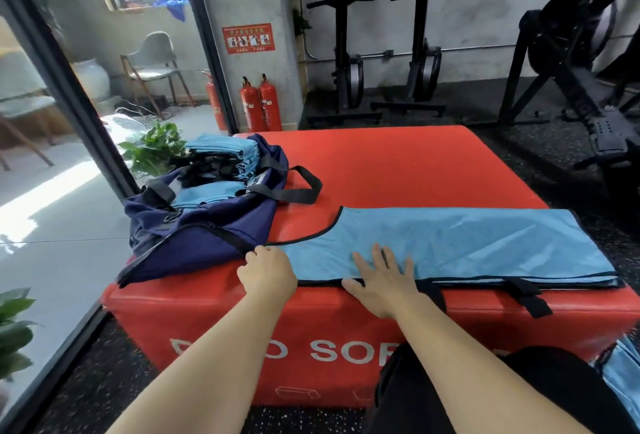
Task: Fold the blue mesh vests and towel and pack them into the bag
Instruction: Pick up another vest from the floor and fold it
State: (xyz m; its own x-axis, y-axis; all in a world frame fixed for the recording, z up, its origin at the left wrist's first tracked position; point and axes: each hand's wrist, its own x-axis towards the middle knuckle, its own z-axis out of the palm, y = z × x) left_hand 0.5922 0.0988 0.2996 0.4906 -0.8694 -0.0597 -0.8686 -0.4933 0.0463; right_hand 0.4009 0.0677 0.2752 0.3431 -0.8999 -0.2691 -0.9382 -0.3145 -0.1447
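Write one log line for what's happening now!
step: folding | left hand: grips vest end | right hand: flat on vest | bag: open, folded vests inside | surface: red box

The bag (207,225) lies left of the vest (467,243) on the box (398,163).

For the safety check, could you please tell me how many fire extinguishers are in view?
3: two extinguishers side by side at the pillar's foot, a third left of the frame, partly hidden. Others may be hidden.
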